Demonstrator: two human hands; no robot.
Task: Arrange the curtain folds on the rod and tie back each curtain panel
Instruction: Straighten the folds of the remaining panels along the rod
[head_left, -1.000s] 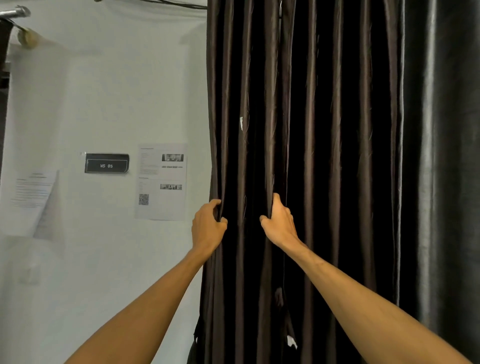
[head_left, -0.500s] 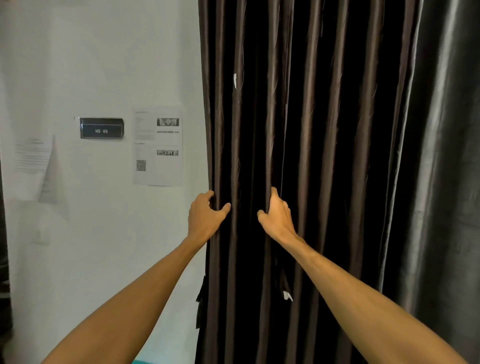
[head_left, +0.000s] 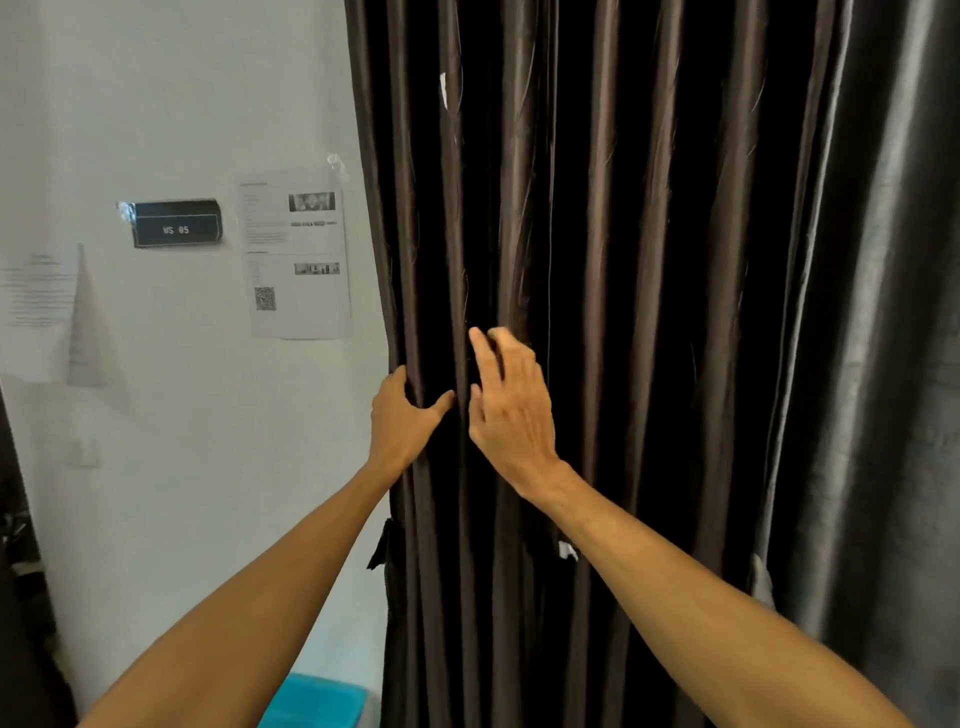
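The brown curtain panel (head_left: 649, 260) fills the centre of the frame. The left hand (head_left: 410, 421) holds its left edge at mid-height, fingers curled round the outermost fold. Just right of it, the right hand (head_left: 511, 410), slightly blurred, lies loose-fingered against the next folds and clasps nothing. Two panels show; the grey panel (head_left: 883, 364) hangs at far right. At left are one printed sheet (head_left: 296, 260), one paler sheet (head_left: 39, 301) and one black label (head_left: 176, 224). One blue bin (head_left: 317, 701) sits at the bottom.
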